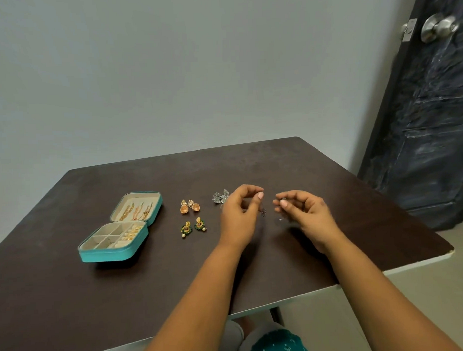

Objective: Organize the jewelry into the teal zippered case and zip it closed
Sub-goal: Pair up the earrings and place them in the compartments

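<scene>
Soft, even indoor light, moderately bright, with no glare. Faint shadows lie under the open teal zippered case (114, 233) on the dark brown desk (251, 164). Wide-angle bending curves the edges; the small held items look blurred.

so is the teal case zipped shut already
No, the teal case lies open on the table, its lid up and the compartments showing.
</scene>
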